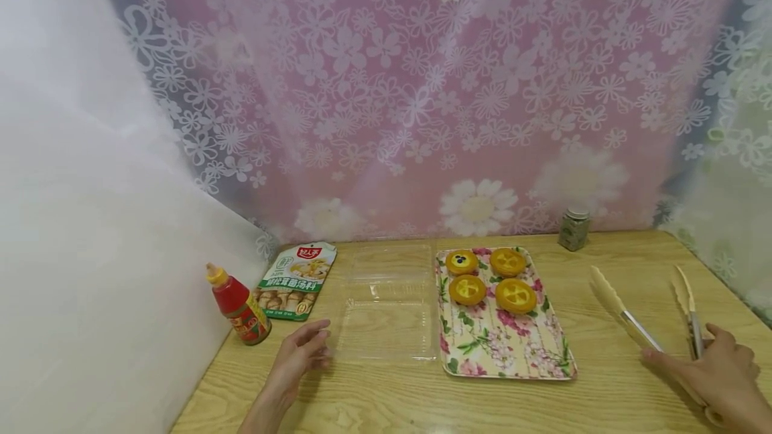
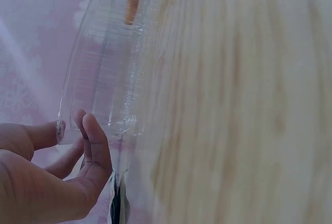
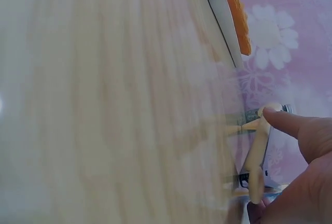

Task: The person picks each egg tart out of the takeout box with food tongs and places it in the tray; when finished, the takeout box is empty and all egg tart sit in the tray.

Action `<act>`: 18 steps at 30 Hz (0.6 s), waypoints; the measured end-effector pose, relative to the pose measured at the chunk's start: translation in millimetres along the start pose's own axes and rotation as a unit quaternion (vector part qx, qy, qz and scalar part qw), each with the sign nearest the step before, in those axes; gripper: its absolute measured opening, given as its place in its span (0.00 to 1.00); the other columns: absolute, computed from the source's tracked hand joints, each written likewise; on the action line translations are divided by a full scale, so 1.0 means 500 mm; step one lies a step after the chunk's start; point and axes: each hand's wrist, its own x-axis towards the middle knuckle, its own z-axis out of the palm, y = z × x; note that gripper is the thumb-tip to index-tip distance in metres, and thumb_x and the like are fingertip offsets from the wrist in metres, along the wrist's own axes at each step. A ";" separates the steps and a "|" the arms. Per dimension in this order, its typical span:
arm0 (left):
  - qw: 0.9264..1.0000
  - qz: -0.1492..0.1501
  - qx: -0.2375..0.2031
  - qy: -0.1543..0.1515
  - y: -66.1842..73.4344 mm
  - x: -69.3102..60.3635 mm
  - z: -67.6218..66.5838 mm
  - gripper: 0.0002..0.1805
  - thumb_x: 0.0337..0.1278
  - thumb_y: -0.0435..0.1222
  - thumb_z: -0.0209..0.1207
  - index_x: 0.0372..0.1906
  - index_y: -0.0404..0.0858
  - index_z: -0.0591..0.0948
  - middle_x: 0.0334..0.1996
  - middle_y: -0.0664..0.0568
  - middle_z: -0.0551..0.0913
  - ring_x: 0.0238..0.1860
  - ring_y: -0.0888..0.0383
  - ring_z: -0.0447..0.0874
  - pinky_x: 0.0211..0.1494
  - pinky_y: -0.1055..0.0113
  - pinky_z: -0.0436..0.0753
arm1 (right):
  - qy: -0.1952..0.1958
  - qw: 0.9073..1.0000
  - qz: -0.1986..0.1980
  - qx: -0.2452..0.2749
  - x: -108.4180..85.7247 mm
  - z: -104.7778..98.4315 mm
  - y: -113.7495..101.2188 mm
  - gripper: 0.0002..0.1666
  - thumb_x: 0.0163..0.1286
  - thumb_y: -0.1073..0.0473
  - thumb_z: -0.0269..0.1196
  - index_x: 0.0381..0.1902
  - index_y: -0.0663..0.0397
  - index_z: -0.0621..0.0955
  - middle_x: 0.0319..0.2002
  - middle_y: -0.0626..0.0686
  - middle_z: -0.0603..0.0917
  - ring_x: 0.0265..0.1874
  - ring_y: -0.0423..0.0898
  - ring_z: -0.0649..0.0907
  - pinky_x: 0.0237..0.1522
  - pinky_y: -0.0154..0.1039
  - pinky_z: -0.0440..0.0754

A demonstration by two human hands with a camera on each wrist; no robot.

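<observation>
My left hand [image 1: 299, 356] is beside the left edge of an unfolded clear plastic box [image 1: 386, 328]. In the left wrist view its thumb and loosely bent fingertips are at the corner of the box [image 2: 98, 73]; how firmly they touch is unclear. At the right, my right hand [image 1: 724, 370] holds tongs [image 1: 640, 331], thumb on one arm and fingers by the other. Their pale, scalloped tips are spread wide, with nothing between them. Several egg tarts [image 1: 515, 295] sit on the back part of a floral tray [image 1: 482, 353], between the hands.
A red sauce bottle [image 1: 241, 310] with a yellow cap stands at the left, next to a green and white food pouch [image 1: 295, 281]. A small glass jar [image 1: 574, 229] stands at the back right. Floral cloth [image 1: 386, 119] hangs behind the wooden table [image 1: 374, 400].
</observation>
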 end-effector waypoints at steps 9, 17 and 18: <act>1.000 -0.002 0.022 0.021 0.012 -0.002 -0.007 0.27 0.80 0.44 0.56 0.70 0.28 0.74 0.55 0.39 0.79 0.41 0.51 0.86 0.42 0.57 0.89 | 0.112 0.992 -0.058 0.005 -0.006 -0.034 -0.018 0.67 0.72 0.35 0.65 0.76 0.83 0.44 0.64 0.88 0.56 0.59 0.83 0.61 0.56 0.79 0.65; 0.991 0.042 0.112 0.053 0.052 -0.011 -0.025 0.27 0.83 0.44 0.50 0.72 0.30 0.72 0.63 0.33 0.78 0.57 0.40 0.81 0.56 0.48 0.86 | 0.198 0.944 -0.263 0.003 -0.024 -0.054 -0.046 0.42 0.77 0.54 0.64 0.78 0.69 0.61 0.71 0.82 0.61 0.66 0.85 0.60 0.61 0.83 0.59; 0.989 0.050 0.125 0.057 0.057 -0.014 -0.028 0.26 0.84 0.44 0.50 0.73 0.31 0.72 0.64 0.33 0.78 0.59 0.39 0.80 0.57 0.47 0.85 | 0.199 0.936 -0.291 0.016 -0.025 -0.056 -0.051 0.39 0.77 0.58 0.64 0.77 0.68 0.63 0.71 0.81 0.63 0.70 0.82 0.59 0.65 0.83 0.55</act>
